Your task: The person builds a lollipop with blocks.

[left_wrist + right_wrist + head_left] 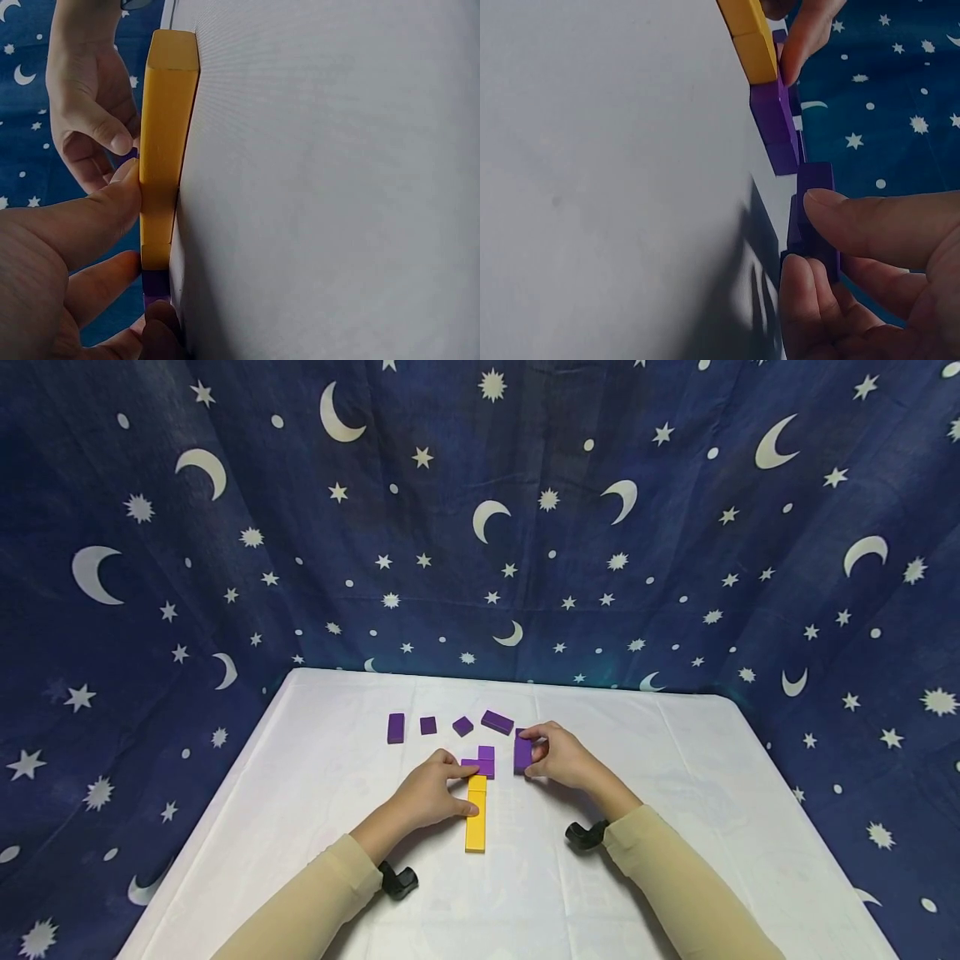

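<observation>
A row of yellow blocks [476, 828], one long and one short, lies on the white table. Purple blocks [487, 752] meet its far end, with one part jutting left. My left hand [426, 795] rests along this row: the thumb touches the yellow side, and the index fingertip is on the purple part. Its other fingers lie lower, partly hidden, beside the purple end in the left wrist view. To the right, my right hand [564, 758] pinches a rectangular purple block [817, 217] between thumb and fingers. Whether that block touches the table is hard to tell.
Beyond the hands a loose line of purple pieces lies on the table [645, 877]: a rectangular block [395, 728], a square block [427, 726], a turned square block [462, 727] and a slanted rectangular block [497, 722]. A dark blue star-patterned cloth [450, 527] hangs behind.
</observation>
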A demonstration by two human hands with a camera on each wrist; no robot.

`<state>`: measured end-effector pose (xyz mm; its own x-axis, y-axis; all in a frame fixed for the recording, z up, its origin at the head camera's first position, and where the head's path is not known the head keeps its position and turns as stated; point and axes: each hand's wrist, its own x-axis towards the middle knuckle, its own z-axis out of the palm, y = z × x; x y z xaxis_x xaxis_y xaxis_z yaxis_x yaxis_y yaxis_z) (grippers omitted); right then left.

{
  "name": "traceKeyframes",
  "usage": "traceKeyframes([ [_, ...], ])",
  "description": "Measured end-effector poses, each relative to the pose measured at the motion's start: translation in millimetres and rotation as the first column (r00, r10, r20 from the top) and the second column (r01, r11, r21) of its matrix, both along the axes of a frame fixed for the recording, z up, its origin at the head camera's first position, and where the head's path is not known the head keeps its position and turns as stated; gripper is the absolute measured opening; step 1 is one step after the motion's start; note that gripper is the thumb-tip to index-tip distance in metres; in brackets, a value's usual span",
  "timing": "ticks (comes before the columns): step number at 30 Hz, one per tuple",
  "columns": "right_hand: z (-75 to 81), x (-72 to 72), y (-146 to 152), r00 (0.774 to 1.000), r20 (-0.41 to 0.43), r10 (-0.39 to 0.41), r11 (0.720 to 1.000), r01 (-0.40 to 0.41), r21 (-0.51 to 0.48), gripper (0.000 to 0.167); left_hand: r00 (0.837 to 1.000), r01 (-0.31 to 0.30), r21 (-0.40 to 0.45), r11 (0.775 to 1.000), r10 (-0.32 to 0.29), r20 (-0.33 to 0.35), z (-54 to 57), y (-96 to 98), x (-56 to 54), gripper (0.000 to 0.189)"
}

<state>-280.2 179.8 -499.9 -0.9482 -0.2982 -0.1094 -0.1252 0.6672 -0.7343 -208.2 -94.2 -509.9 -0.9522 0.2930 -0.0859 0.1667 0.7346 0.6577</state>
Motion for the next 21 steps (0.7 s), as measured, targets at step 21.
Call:
traceKeyframes([
  [21,-2.4,-3.3,-22.9,0.999,-0.001,0.049,0.999,-0.049,0.008,0.063,1.000,-0.003,-0.002,1.000,0.003,0.007,-0.7,-0.4,-1.6,0.072],
])
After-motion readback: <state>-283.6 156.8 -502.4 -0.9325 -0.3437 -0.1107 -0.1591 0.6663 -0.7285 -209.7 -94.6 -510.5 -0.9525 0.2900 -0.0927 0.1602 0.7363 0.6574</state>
